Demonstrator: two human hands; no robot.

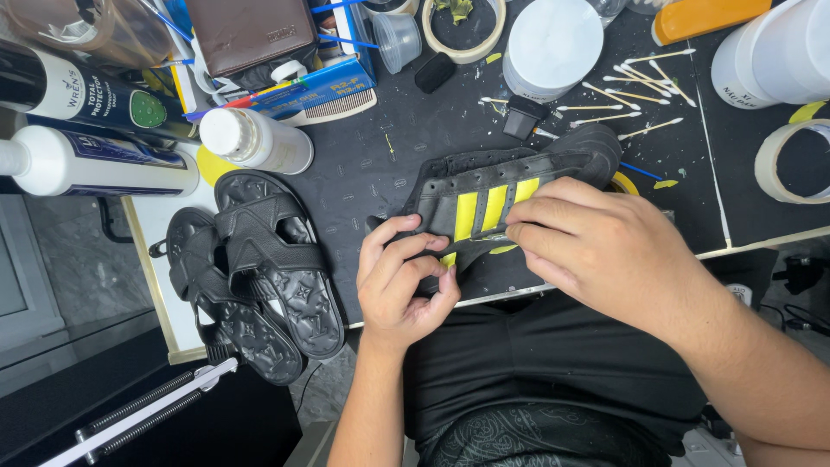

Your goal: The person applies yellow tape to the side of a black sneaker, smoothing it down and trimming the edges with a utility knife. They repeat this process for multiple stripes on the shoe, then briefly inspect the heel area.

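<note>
A black sneaker (519,169) with yellow stripes lies on its side on the dark work mat (372,164). My left hand (405,281) pinches the shoe's lower edge near the heel, thumb and fingers closed on it. From the right, my right hand (596,246) presses its fingertips on the side panel just below the stripes. A thin dark strip runs between the two hands along the shoe's edge; what it is I cannot tell.
A pair of black sandals (259,272) lies at the left. White bottles (251,138), a brown wallet (251,35), a comb, white jars (553,43), cotton swabs (640,82) and tape rolls (791,160) crowd the back. The table's front edge runs just under my hands.
</note>
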